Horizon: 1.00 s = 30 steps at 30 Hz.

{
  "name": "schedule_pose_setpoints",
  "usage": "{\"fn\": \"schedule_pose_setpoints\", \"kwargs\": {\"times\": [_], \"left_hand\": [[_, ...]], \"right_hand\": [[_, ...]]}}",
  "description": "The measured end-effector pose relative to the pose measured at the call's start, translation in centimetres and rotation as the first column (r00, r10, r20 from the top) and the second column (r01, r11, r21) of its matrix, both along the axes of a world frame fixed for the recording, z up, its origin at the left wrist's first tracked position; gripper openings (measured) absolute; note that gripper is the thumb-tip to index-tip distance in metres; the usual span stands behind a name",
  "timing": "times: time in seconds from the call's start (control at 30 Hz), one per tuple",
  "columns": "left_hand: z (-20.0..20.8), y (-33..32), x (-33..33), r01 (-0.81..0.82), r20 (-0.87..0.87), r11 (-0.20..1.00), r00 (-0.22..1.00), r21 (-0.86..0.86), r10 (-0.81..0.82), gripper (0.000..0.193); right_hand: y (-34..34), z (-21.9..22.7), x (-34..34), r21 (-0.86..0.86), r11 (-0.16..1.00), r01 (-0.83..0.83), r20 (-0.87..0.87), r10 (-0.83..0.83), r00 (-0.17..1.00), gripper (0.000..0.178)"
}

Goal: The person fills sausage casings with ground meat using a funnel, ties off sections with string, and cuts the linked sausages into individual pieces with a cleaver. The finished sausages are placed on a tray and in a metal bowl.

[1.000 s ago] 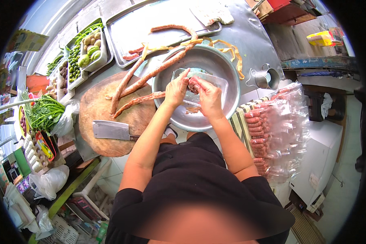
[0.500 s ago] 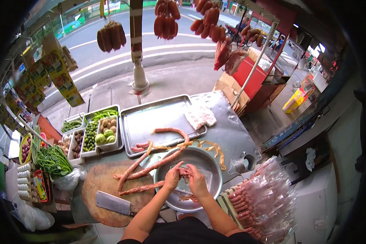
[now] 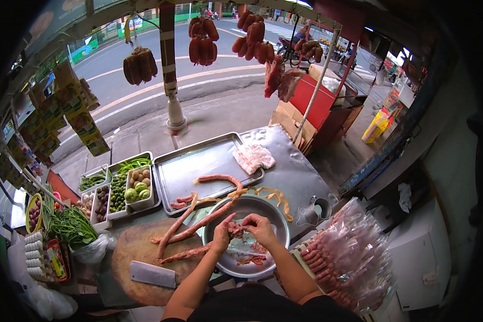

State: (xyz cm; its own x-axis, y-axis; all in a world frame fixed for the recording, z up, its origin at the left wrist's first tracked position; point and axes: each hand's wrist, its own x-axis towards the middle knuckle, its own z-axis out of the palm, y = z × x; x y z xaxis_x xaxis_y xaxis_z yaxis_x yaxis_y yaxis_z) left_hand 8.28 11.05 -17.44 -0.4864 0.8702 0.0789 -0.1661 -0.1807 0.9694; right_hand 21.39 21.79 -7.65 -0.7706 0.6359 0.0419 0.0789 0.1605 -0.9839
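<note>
Over a wide metal basin (image 3: 286, 236), my left hand (image 3: 221, 236) is closed round a clump of chopped meat (image 3: 235, 230). The fingers of my right hand (image 3: 260, 228) pinch at the clump's right side. Loose meat scraps (image 3: 251, 260) lie in the basin below, beside what looks like clear plastic. A long raw sausage (image 3: 212, 217) runs from the metal tray across the basin's left rim to the round chopping board (image 3: 124, 241). Another sausage length (image 3: 185, 254) reaches from the board to my left hand. Pale empty casing (image 3: 277, 197) drapes past the basin's far rim.
A cleaver (image 3: 152, 274) lies on the board. Beyond are a metal tray (image 3: 198, 161), a whitish slab (image 3: 254, 158) and vegetable boxes (image 3: 139, 188). A metal cup (image 3: 315, 210) and plastic-covered sausages (image 3: 343, 252) stand right. Sausage bundles (image 3: 203, 43) hang ahead.
My right hand has turned, its fingers now pinching the meat from the side rather than cupping it. More of the clump and the basin's scraps show. The view has shifted slightly.
</note>
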Motion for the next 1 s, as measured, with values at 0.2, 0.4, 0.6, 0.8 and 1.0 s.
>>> {"fn": "schedule_pose_setpoints", "kwargs": {"times": [0.2,0.4,0.6,0.8,1.0], "left_hand": [[1.2,-0.4,0.2,-0.077,0.074,0.997,0.994,0.023,0.075,0.073],[0.1,0.2,0.7,-0.049,0.217,0.989,0.976,0.14,0.017,0.073],[0.0,0.4,1.2,-0.174,0.0,0.985,0.985,-0.005,0.174,0.069],[1.9,0.2,2.0,-0.276,-0.308,0.961,0.916,-0.016,0.258,0.068],[3.6,-0.3,2.1,-0.384,-0.527,0.918,0.803,-0.103,0.277,0.068]], "right_hand": [[2.1,-6.7,2.4,0.352,0.899,0.261,-0.019,-0.272,0.962,0.01],[2.1,-12.6,3.1,0.291,0.916,-0.275,0.693,-0.004,0.721,0.033],[0.7,-6.0,2.3,-0.678,0.654,-0.336,-0.166,0.309,0.937,0.05],[1.1,-2.4,0.9,-0.657,0.734,-0.171,-0.045,0.189,0.981,0.042],[0.9,-0.9,0.4,-0.494,0.869,0.043,0.124,0.022,0.992,0.027]]}}
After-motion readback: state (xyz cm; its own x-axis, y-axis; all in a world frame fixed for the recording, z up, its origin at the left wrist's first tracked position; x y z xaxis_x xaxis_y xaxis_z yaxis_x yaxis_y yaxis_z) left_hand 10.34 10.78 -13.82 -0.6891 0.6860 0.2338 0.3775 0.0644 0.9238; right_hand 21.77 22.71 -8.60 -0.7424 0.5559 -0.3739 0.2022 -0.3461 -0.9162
